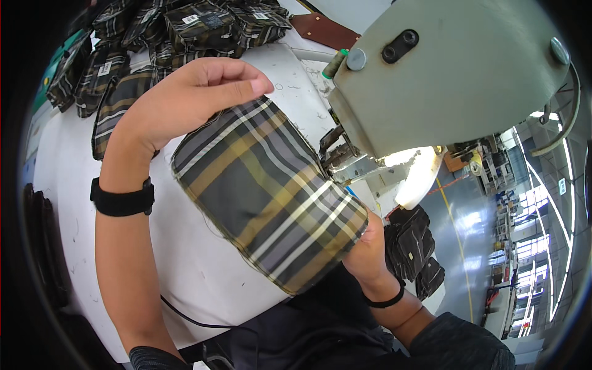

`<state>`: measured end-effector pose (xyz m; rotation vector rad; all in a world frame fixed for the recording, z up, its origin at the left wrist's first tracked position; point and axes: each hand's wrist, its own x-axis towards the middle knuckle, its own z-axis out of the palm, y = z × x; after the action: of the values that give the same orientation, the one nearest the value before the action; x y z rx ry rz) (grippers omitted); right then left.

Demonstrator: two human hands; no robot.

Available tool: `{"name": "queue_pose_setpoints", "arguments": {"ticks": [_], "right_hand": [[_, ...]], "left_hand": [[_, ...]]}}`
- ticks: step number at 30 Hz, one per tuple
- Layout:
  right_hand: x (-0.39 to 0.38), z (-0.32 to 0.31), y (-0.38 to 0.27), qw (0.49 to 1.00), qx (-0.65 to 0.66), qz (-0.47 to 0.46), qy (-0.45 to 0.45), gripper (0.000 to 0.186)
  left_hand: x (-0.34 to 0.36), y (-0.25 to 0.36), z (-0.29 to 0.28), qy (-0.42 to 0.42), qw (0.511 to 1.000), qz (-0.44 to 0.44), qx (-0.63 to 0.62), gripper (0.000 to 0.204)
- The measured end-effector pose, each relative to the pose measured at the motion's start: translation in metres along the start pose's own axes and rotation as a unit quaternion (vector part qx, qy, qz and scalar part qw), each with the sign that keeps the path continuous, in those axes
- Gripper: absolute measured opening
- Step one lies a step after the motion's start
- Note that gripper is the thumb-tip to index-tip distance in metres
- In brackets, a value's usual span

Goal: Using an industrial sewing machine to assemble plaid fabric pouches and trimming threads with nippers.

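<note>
Sewing machine head of grey-green metal [456, 80] stood just right of the held cloth. Dark plaid fabric tube with yellow and white stripes [268, 191] stretched between both hands. Left hand [191, 92] pinched its top edge; right hand [370, 246] gripped its lower end, mostly hidden underneath.

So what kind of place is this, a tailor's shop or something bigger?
Most likely a garment or bag factory floor. An industrial sewing machine stands over the plaid fabric piece that both hands hold, a heap of matching sewn plaid pieces lies behind, and long rows of workstations stretch away.
</note>
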<state>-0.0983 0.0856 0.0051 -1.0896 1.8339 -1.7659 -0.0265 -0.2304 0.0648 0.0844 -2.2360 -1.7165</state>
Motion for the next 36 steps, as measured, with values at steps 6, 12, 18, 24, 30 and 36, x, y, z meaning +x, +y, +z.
{"name": "queue_pose_setpoints", "arguments": {"ticks": [6, 12, 18, 24, 30, 36], "right_hand": [[0.006, 0.006, -0.008, 0.998, 0.053, 0.030, -0.014, 0.026], [0.009, 0.009, -0.007, 0.999, 0.047, -0.009, 0.019, 0.021], [-0.005, 0.011, -0.007, 0.984, 0.176, 0.017, 0.030, 0.027], [-0.018, -0.002, -0.001, 0.981, 0.194, 0.019, 0.021, 0.028], [-0.017, 0.001, 0.003, 0.956, 0.292, 0.029, 0.028, 0.030], [-0.020, -0.005, 0.005, 0.916, 0.392, 0.088, -0.022, 0.029]], "left_hand": [[-0.036, 0.051, 0.008, 0.013, 0.946, 0.058, 0.320, 0.022], [-0.107, 0.099, 0.105, 0.009, 0.925, 0.077, 0.372, 0.038], [-0.113, 0.061, 0.177, 0.146, 0.835, 0.179, 0.499, 0.042], [-0.105, 0.050, 0.190, 0.207, 0.777, 0.209, 0.557, 0.032], [-0.093, 0.061, 0.184, 0.123, 0.734, 0.259, 0.616, 0.034], [-0.091, 0.059, 0.184, 0.104, 0.720, 0.250, 0.639, 0.032]]}}
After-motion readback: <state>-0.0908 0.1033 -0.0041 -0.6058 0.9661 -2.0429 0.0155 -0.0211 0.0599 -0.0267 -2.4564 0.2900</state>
